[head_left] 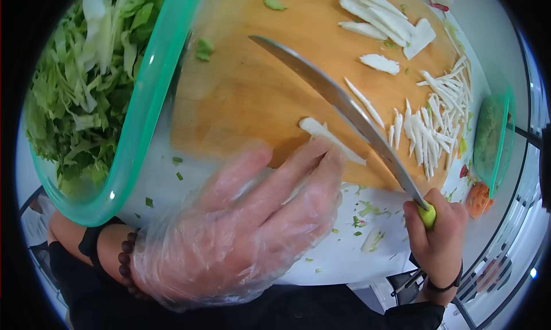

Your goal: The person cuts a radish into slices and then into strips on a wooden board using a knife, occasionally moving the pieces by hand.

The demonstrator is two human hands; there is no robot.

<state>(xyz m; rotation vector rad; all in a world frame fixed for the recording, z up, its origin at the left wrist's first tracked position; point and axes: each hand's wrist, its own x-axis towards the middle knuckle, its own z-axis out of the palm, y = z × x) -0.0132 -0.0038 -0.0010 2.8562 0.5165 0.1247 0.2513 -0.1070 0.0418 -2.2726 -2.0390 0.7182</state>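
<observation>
At the left, the bowl point(138, 106) of shredded cabbage point(80, 83) stands tilted over the bench point(344, 255), its rim lapping the edge of the board point(247, 89); a knock from your forearm could likely slide it or tip shreds out. Your left hand point(247, 221), in a loose plastic glove, lies flat with fingers spread, holding nothing, its fingertips point(330, 158) pressing the white slice point(327, 136) on the board's near edge. The fingertips are extended, not curled, and sit just beside the knife point(344, 106); a slip of the slice or of the glove film could bring them under the edge. The slack glove may also catch the blade. Your right hand point(439, 238) is closed around the knife's green handle at the board's near right corner, blade angled up-left across the board. Cut strips point(430, 129) lie close behind the blade; the blade may scatter them toward the small bowl point(493, 138).
</observation>
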